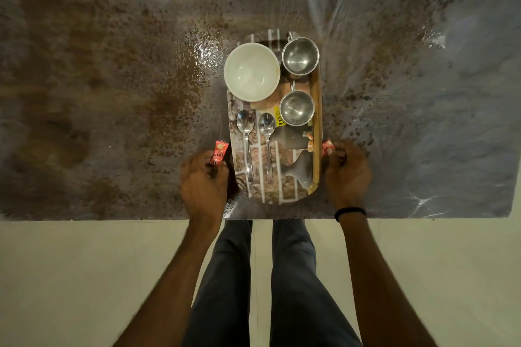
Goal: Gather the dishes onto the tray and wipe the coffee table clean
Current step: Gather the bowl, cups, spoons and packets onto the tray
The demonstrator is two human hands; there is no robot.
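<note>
A long oval tray (282, 188) with a brick-pattern print lies near the table's front edge. On it stand a white bowl (251, 71), two steel cups (300, 55) (296, 108) and two spoons (245, 138) (267, 138). My left hand (204, 180) is at the tray's left side, fingers closed on a red sachet (219, 152). My right hand (348, 171) is at the tray's right side, pinching a small red wrapper (328, 146). Both hands rest on the glossy tabletop (112, 92).
The dark mottled table is covered with brown specks and a wet shiny patch (203, 53) left of the bowl. Its front edge (141, 219) runs across the view; below it are pale floor and my legs (265, 276).
</note>
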